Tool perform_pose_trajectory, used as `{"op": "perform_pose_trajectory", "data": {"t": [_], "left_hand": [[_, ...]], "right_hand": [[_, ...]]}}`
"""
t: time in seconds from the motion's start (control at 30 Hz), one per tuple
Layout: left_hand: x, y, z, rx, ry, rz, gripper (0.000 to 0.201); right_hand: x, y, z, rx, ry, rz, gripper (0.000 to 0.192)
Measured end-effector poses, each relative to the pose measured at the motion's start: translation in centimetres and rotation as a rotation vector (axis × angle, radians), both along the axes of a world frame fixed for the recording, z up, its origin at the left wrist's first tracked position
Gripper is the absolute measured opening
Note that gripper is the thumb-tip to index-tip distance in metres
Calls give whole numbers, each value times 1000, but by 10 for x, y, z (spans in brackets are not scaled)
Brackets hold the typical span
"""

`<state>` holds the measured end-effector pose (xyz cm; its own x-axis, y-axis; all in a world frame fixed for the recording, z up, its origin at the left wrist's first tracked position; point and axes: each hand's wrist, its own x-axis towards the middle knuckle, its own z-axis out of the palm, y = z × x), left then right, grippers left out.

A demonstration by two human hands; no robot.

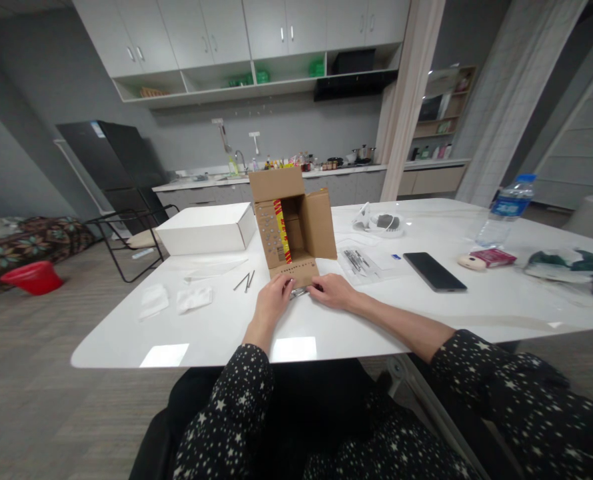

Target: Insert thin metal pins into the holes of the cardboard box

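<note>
White table [126, 333] bears an open cardboard box [294, 227], both hands, left hand [272, 300] and right hand [332, 291], fingers curled gripping a small metal piece [299, 292] at its six o'clock.

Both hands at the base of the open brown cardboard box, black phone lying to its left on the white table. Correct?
Not quite. The head view shows the black phone to the right of the open brown cardboard box, not left. Both the left hand and right hand are at its base on the white table.

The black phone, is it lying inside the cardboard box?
No, the black phone lies flat on the white table, to the right of the cardboard box.
</note>
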<state>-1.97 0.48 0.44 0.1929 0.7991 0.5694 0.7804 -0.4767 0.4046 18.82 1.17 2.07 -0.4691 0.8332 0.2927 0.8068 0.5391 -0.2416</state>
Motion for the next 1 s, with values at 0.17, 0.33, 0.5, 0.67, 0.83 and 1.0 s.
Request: {"op": "perform_pose_trajectory", "data": {"t": [0.17, 0.33, 0.5, 0.67, 0.83, 1.0], "left_hand": [[0, -1, 1, 6, -4, 18, 20], [0, -2, 2, -3, 12, 8, 21], [0, -2, 3, 0, 23, 17, 23], [0, -2, 4, 1, 36, 22, 24], [0, -2, 4, 0, 47, 15, 24], [1, -2, 4, -27, 52, 16, 24]], "right_hand": [[0, 1, -1, 9, 14, 9, 28], [0, 1, -1, 10, 14, 6, 29], [0, 1, -1, 17, 13, 11, 29], [0, 0, -1, 13, 8, 12, 30], [-1, 0, 0, 1, -5, 6, 30], [0, 1, -1, 1, -3, 6, 30]]}}
